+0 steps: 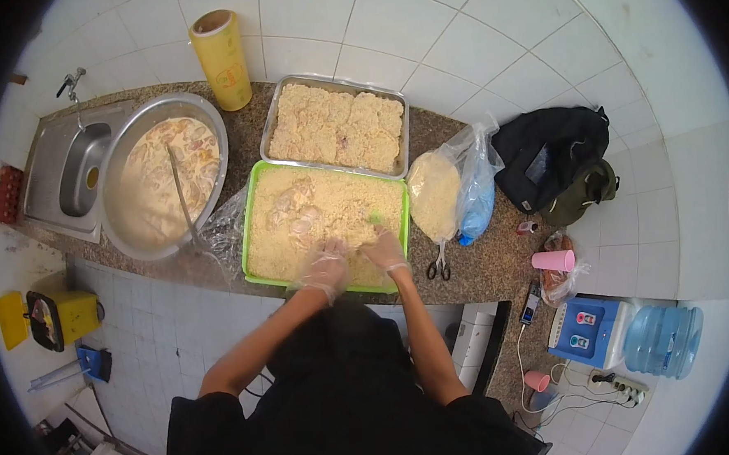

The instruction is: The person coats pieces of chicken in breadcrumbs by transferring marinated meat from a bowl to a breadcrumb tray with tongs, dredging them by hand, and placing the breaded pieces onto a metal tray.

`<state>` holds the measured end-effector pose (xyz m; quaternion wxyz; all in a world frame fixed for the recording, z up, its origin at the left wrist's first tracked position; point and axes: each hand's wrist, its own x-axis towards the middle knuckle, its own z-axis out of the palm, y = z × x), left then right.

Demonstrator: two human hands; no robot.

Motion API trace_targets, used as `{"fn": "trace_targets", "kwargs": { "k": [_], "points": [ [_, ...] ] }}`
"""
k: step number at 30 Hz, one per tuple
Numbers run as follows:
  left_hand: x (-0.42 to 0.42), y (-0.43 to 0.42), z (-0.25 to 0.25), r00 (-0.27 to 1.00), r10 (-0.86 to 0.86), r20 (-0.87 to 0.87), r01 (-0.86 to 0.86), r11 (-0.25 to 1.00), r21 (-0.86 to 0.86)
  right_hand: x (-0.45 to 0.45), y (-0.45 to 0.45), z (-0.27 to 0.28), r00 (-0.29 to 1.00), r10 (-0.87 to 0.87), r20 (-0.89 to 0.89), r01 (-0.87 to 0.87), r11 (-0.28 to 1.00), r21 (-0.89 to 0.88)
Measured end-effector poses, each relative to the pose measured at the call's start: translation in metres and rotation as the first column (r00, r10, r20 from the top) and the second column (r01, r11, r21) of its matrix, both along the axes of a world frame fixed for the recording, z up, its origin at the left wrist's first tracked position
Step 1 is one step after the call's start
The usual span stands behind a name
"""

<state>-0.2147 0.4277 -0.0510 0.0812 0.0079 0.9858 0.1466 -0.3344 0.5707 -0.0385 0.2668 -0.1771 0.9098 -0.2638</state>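
My left hand (325, 268), in a clear plastic glove, rests in the crumbs near the front of a green-rimmed tray (247, 225). Its fingers reach forward, with the tips partly sunk in the crumbs. My right hand (385, 250), also gloved, is in the same crumbs just to the right, thumb and fingers apart. Pale breadcrumbs (338, 196) fill the tray. Pieces of coated raw meat (296, 210) lie among them, ahead of my left hand. A green patch of the tray's bottom shows ahead of my right hand.
Behind stands a metal tray (270, 121) of breaded pieces (338, 126). Left are a large basin (110, 209) of meat in batter, a ladle-like handle (183, 200) and a sink (81, 172). Right are a crumb bag (434, 192), scissors (438, 266) and a black bag (542, 148).
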Motion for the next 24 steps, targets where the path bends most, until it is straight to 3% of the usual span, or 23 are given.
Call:
{"fn": "trace_targets", "kwargs": {
  "k": [2, 4, 6, 7, 9, 10, 11, 13, 15, 16, 18, 19, 22, 24],
  "points": [
    [0.001, 0.006, 0.018, 0.994, 0.001, 0.108, -0.006, 0.999, 0.051, -0.012, 0.005, -0.037, 0.985, -0.029, 0.17, 0.084, 0.941, -0.329],
    [-0.006, 0.003, 0.046, 0.987, -0.013, 0.159, -0.008, 0.992, 0.129, -0.022, -0.002, -0.039, 0.997, -0.033, 0.066, 0.054, 0.936, -0.347],
    [-0.006, 0.008, 0.032, 0.999, 0.017, -0.05, -0.009, 0.989, 0.15, -0.023, -0.022, -0.004, 0.956, 0.029, -0.293, -0.037, 0.999, -0.02],
    [-0.006, 0.01, 0.024, 0.987, 0.035, -0.154, -0.009, 0.987, 0.163, -0.024, -0.032, -0.012, 0.965, -0.029, -0.262, 0.026, 1.0, -0.016],
    [-0.02, 0.011, 0.036, 0.995, 0.061, 0.078, -0.072, 0.987, 0.147, -0.025, -0.05, -0.037, 0.97, -0.145, -0.197, 0.148, 0.989, -0.001],
    [-0.021, 0.012, 0.041, 0.977, 0.074, 0.199, -0.102, 0.986, 0.133, -0.028, -0.049, -0.043, 0.972, -0.117, -0.203, 0.115, 0.993, -0.025],
    [-0.017, 0.014, 0.014, 0.992, 0.105, -0.067, -0.1, 0.993, 0.067, -0.036, -0.049, -0.043, 0.973, -0.089, -0.214, 0.079, 0.995, -0.052],
    [-0.006, 0.017, -0.061, 0.816, 0.088, -0.571, -0.147, 0.987, -0.058, -0.046, -0.053, -0.046, 0.968, -0.073, -0.241, 0.045, 0.992, -0.118],
    [-0.011, 0.015, 0.017, 0.984, 0.171, -0.048, -0.167, 0.983, 0.078, -0.059, -0.055, -0.056, 0.955, -0.108, -0.276, 0.054, 0.979, -0.195],
    [-0.01, 0.017, 0.046, 0.956, 0.172, 0.238, -0.209, 0.968, 0.14, -0.062, -0.055, -0.061, 0.966, -0.083, -0.247, 0.057, 0.992, -0.111],
    [0.001, 0.016, 0.021, 0.957, 0.133, 0.258, -0.171, 0.976, 0.132, -0.067, -0.061, -0.07, 0.982, -0.053, -0.183, 0.062, 0.997, 0.045],
    [-0.001, 0.013, 0.007, 0.959, 0.118, 0.256, -0.154, 0.98, 0.125, -0.079, -0.066, -0.072, 0.966, -0.016, -0.26, 0.029, 0.999, 0.045],
    [0.002, 0.014, 0.026, 0.968, 0.246, 0.055, -0.252, 0.945, 0.207, -0.075, -0.051, -0.058, 0.931, 0.017, -0.365, 0.01, 0.997, 0.073],
    [0.005, 0.01, 0.006, 0.976, 0.138, 0.166, -0.169, 0.967, 0.19, -0.052, -0.051, 0.01, 0.942, -0.02, -0.335, 0.047, 0.996, 0.073]
  ]
}}
